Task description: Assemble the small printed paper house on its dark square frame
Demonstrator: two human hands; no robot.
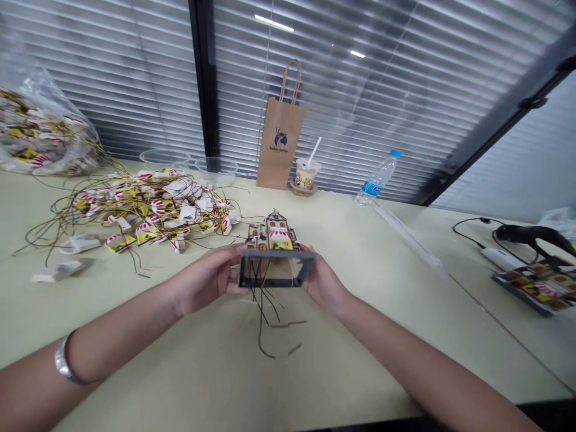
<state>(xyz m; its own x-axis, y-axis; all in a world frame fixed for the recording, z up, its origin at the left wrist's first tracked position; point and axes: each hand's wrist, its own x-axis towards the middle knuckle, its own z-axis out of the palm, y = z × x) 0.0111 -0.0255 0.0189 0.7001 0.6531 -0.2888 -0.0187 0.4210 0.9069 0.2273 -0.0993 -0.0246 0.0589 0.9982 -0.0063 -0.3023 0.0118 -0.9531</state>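
A small model house with a red-and-white striped awning and a grey open base frame is held between my two hands over the table. My left hand grips its left side, and my right hand grips the right. The hollow underside of the base faces me, and thin dark and red wires hang down from it. Some of my fingers are hidden behind the house. A few short wire pieces lie on the table below.
On the left is a pile of wired printed pieces, with a full plastic bag behind it. A paper bag, a drink cup and a bottle stand at the back. Another model house lies at right near a black cable.
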